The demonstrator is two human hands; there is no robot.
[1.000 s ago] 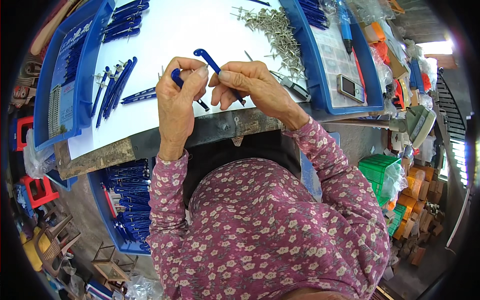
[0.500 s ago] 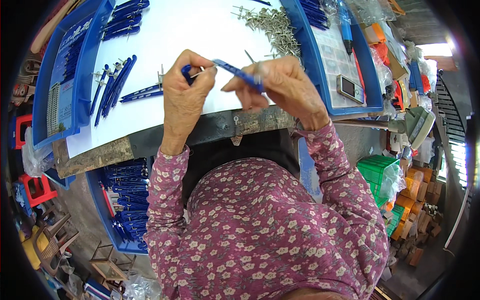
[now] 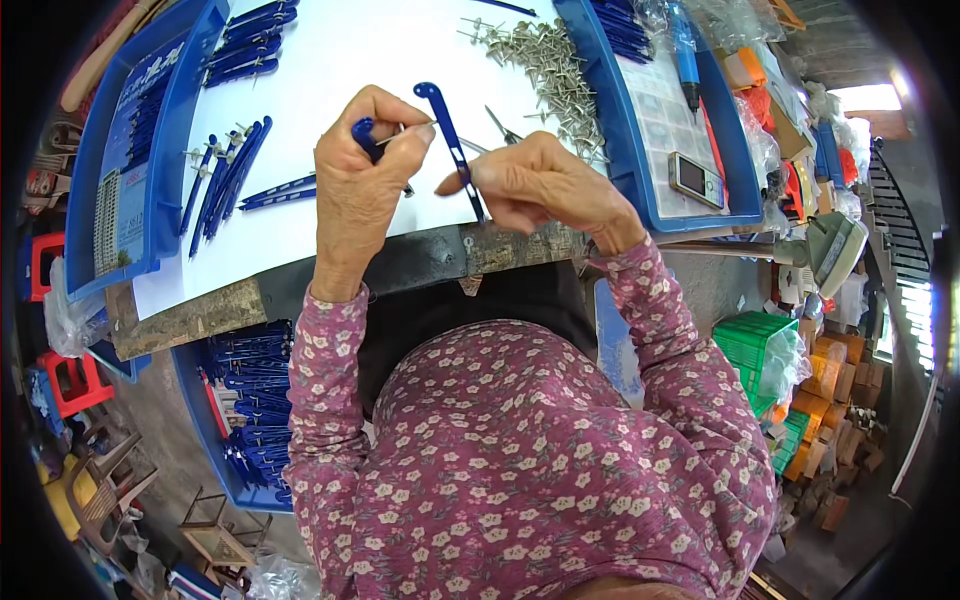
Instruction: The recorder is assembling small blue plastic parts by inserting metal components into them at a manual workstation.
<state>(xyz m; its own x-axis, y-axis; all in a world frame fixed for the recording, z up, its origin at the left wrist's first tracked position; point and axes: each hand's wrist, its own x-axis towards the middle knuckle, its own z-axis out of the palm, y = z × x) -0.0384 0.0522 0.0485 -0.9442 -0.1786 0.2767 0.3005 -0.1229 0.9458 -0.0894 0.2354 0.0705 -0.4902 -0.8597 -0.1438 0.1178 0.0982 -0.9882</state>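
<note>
From my distant seat I watch two bare hands above the tabletop, near the centre of the frame. The relation that counts is the one between the hands: a slotted blue strip stands in the gap, its long axis running steeply, with the rounded end uppermost and leaning a little to the left, the narrow end low and to the right.

The grip of the right hand is narrow: thumb and finger appear to pinch the lower half of this strip, though the fingers are a little blurred. So the right hand is the nearer one; it touches the strip from its right side.

The left hand is closed around a second blue piece, whose rounded end comes out above the fist. Between its thumb and finger I see also a thin metal pin, pointing rightward to the upper half of the slotted strip; I cannot tell if its tip touches.

A heap of metal pins lies at the upper right, and a row of blue strips lies at the left.
</note>
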